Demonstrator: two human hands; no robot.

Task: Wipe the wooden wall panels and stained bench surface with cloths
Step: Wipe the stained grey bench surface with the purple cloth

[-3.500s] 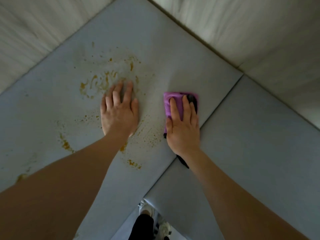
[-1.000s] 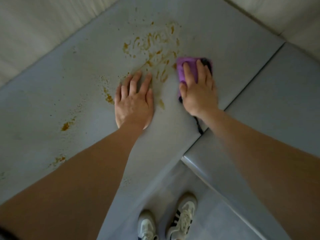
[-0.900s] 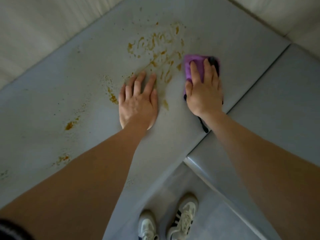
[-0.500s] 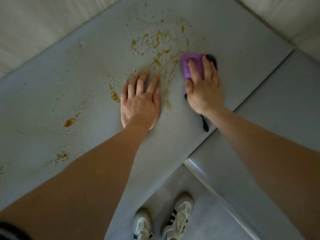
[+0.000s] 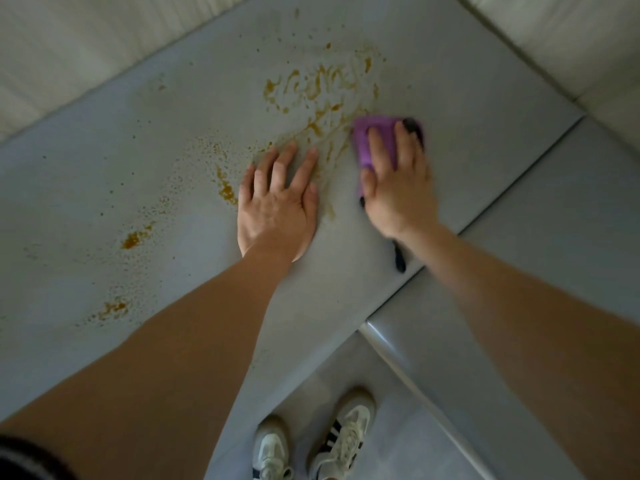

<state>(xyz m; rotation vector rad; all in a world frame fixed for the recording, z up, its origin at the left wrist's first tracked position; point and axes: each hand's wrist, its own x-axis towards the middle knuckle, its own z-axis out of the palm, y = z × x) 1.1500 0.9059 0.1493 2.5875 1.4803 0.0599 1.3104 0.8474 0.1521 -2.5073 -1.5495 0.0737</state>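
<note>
A grey bench surface (image 5: 145, 140) carries orange-brown stains (image 5: 311, 88), thickest just beyond my hands, with more smears at the left (image 5: 133, 239). My right hand (image 5: 398, 181) presses flat on a purple cloth (image 5: 367, 140) with a dark edge, at the right rim of the stain patch. My left hand (image 5: 277, 206) rests flat on the bench with fingers spread, holding nothing, just left of the cloth. Pale wooden wall panels rise behind the bench at the top left (image 5: 86, 39) and top right (image 5: 571, 36).
A second grey bench section (image 5: 554, 244) joins at a seam on the right. A dark strip of the cloth (image 5: 400, 259) trails out under my right wrist. My feet in white shoes (image 5: 311, 445) stand on the grey floor in the bench corner.
My right hand has slid the purple cloth back and forth over the stain's right edge, smearing it. The left hand has stayed planted; the view has shifted slightly.
</note>
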